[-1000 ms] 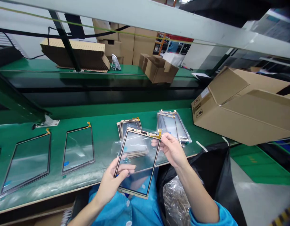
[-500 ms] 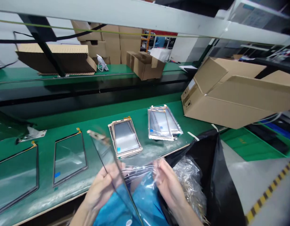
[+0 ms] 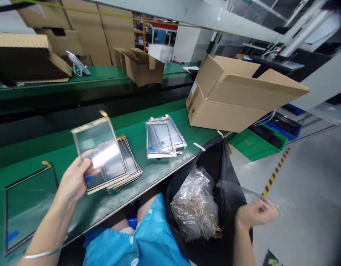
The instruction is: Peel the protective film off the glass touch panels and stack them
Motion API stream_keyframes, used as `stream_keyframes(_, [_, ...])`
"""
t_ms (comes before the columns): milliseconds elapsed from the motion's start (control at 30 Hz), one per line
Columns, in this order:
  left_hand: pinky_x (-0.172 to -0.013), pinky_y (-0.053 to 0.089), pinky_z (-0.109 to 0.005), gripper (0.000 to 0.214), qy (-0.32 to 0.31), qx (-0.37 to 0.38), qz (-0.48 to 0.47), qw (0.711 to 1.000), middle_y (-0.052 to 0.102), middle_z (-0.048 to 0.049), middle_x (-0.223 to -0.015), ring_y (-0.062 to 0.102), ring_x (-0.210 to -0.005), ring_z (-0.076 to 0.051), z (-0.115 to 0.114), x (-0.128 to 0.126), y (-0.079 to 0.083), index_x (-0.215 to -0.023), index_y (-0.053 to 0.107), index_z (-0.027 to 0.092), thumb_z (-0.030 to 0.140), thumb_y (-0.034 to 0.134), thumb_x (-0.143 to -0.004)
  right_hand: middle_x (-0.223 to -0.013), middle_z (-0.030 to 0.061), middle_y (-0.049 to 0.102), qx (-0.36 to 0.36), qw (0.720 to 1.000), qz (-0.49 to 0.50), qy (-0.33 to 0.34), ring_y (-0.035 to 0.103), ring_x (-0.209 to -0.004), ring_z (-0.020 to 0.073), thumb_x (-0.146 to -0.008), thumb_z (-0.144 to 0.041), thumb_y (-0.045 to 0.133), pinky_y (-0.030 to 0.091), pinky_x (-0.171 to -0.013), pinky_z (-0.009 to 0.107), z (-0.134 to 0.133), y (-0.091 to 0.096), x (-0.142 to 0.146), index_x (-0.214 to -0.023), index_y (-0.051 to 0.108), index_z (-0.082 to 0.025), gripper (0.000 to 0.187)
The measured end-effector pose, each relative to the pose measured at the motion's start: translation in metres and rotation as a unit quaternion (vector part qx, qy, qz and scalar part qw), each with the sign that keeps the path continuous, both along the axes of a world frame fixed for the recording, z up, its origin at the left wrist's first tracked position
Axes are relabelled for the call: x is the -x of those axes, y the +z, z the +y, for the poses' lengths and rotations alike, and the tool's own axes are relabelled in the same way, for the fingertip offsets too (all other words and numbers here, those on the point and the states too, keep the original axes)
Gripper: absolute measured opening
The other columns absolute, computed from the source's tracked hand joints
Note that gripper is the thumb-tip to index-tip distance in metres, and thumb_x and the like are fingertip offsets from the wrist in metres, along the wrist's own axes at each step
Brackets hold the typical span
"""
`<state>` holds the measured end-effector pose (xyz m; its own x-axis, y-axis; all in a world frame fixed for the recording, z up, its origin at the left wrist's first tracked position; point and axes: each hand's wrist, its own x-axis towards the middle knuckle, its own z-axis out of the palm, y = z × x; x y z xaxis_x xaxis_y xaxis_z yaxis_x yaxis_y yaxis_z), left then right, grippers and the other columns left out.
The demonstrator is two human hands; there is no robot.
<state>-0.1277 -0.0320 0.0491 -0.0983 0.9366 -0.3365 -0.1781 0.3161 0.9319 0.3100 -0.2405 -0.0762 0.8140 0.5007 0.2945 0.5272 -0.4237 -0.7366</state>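
Note:
My left hand grips a framed glass touch panel by its left edge, tilted up above a stack of similar panels. A gold flex tail sticks up from its top edge. My right hand is out to the right, fingers pinched on a thin clear plastic film, which is blurred and trails left over a black trash bag. Crumpled clear plastic lies inside that bag. Another dark-framed panel lies flat on the green bench at the left.
A second stack of panels in clear wrap rests mid-bench. Behind it stands an open cardboard box. A smaller carton is on the rear shelf. Green bins stand on the floor at the right, near striped tape.
My hands have moved apart: the left carried the panel up and left over the stack, the right swung right with the film, past the bag. The view has turned right.

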Motion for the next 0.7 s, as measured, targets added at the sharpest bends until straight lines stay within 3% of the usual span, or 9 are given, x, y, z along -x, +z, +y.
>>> stream_keyframes(100, [-0.058,0.054,-0.019,0.057,-0.045,0.004,0.11,0.993,0.073,-0.0028,-0.078,0.07,-0.067,-0.013,0.014,0.0,-0.026,-0.141,0.028,0.016,0.006,0.048,-0.089,-0.097,0.0243,0.058,0.023,0.999,-0.028,0.009,0.052,-0.109,0.038,-0.091,-0.042,0.023,0.035,-0.093,0.061,0.043,-0.036,0.008,-0.066,0.05,-0.021,0.042])
stream_keyframes(167, [-0.06,0.054,-0.023,0.067,-0.054,-0.012,0.165,0.985,0.072,-0.0047,-0.08,0.069,-0.065,-0.014,0.02,0.0,-0.042,-0.146,0.013,0.014,0.008,0.047,-0.089,-0.087,0.0191,0.061,0.056,0.996,-0.027,0.069,0.058,-0.099,0.0347,-0.086,-0.042,0.04,0.041,-0.088,0.056,0.077,-0.063,0.03,-0.062,0.05,-0.021,0.034])
stream_keyframes(233, [-0.06,0.054,-0.027,0.071,-0.058,-0.025,0.216,0.974,0.068,-0.0014,-0.074,0.066,-0.058,-0.015,0.025,0.003,-0.051,-0.146,0.013,0.013,0.012,0.051,-0.086,-0.071,0.0079,0.061,0.09,0.985,-0.018,0.147,0.062,-0.077,0.024,-0.085,-0.04,0.049,0.049,-0.075,0.043,0.104,-0.08,0.049,-0.061,0.051,-0.019,0.031])
stream_keyframes(300, [-0.064,0.053,-0.033,0.068,-0.049,-0.031,0.262,0.963,0.063,0.0013,-0.066,0.066,-0.062,-0.02,0.028,0.012,-0.054,-0.141,0.032,0.013,0.018,0.061,-0.079,-0.059,-0.0002,0.057,0.119,0.97,-0.016,0.209,0.059,-0.059,0.0157,-0.083,-0.037,0.057,0.049,-0.062,0.031,0.119,-0.081,0.057,-0.061,0.054,-0.019,0.029])
stream_keyframes(367, [-0.078,0.05,-0.044,0.058,-0.036,-0.041,0.311,0.949,0.065,-0.0044,-0.074,0.065,-0.089,-0.033,0.03,0.022,-0.052,-0.123,0.054,0.014,0.025,0.072,-0.069,-0.051,-0.0014,0.054,0.141,0.958,-0.025,0.247,0.055,-0.05,0.0147,-0.08,-0.033,0.061,0.044,-0.053,0.027,0.119,-0.066,0.053,-0.056,0.054,-0.019,0.028])
stream_keyframes(433, [-0.097,0.037,-0.053,0.046,-0.021,-0.057,0.347,0.936,0.064,-0.014,-0.105,0.044,-0.122,-0.044,0.031,0.027,-0.047,-0.105,0.065,0.016,0.028,0.077,-0.062,-0.054,0.0026,0.058,0.156,0.951,-0.04,0.263,0.057,-0.052,0.0184,-0.081,-0.031,0.058,0.043,-0.052,0.029,0.113,-0.042,0.049,-0.057,0.057,-0.02,0.026])
stream_keyframes(500, [-0.111,0.018,-0.052,0.042,-0.028,-0.087,0.324,0.942,0.044,-0.0149,-0.14,0.015,-0.139,-0.042,0.031,0.019,-0.042,-0.102,0.066,0.018,0.026,0.076,-0.063,-0.07,0.0078,0.066,0.13,0.954,-0.074,0.26,0.062,-0.066,0.0225,-0.086,-0.032,0.051,0.046,-0.062,0.032,0.112,-0.013,0.056,-0.073,0.064,-0.02,0.022])
stream_keyframes(567, [-0.116,0.007,-0.043,0.041,-0.069,-0.117,0.23,0.964,0.025,-0.0087,-0.153,0.002,-0.144,-0.032,0.029,-0.003,-0.039,-0.108,0.064,0.019,0.022,0.072,-0.067,-0.097,0.0132,0.068,0.055,0.946,-0.153,0.282,0.062,-0.091,0.0266,-0.09,-0.034,0.048,0.047,-0.078,0.038,0.123,0.013,0.077,-0.096,0.065,-0.019,0.024])
stream_keyframes(700, [-0.113,0.022,-0.036,0.044,-0.166,-0.082,0.062,0.981,0.044,-0.01,-0.144,0.034,-0.135,-0.024,0.022,-0.072,-0.041,-0.118,0.059,0.02,0.021,0.066,-0.074,-0.131,0.0195,0.054,-0.014,0.849,-0.342,0.403,0.047,-0.123,0.0325,-0.088,-0.021,0.053,0.036,-0.099,0.051,0.174,0.041,0.131,-0.122,0.055,-0.013,0.036])
